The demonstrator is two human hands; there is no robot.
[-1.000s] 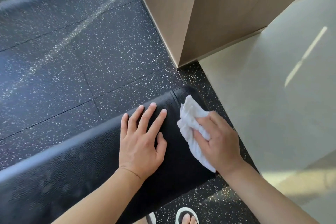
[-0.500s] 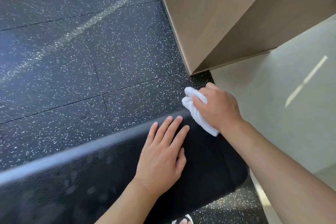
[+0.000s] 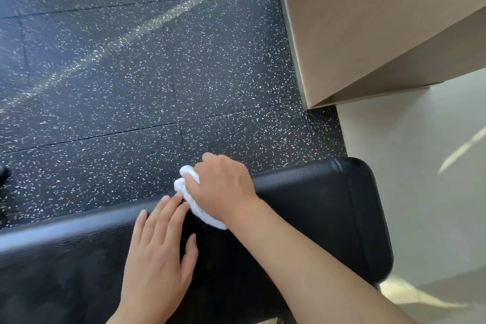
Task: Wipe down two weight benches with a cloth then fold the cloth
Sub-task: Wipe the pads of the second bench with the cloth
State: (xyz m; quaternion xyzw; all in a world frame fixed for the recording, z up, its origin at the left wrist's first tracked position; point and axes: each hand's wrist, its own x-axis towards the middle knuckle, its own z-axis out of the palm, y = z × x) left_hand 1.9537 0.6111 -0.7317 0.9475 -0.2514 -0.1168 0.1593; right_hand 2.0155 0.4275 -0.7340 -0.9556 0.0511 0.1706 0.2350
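Observation:
A black padded weight bench runs across the lower part of the view, its rounded end at the right. My right hand grips a bunched white cloth and presses it on the bench's far edge. Most of the cloth is hidden under that hand. My left hand lies flat on the bench top with straight fingers, its fingertips just beside the cloth. Only one bench is in view.
Black rubber floor with white speckles lies beyond the bench. A tan wooden column or cabinet stands at the upper right. Pale smooth floor is to the right of the bench end.
My right hand has slid the cloth from the bench's end leftward along its far edge, closer to my left hand. The left hand has stayed flat on the bench.

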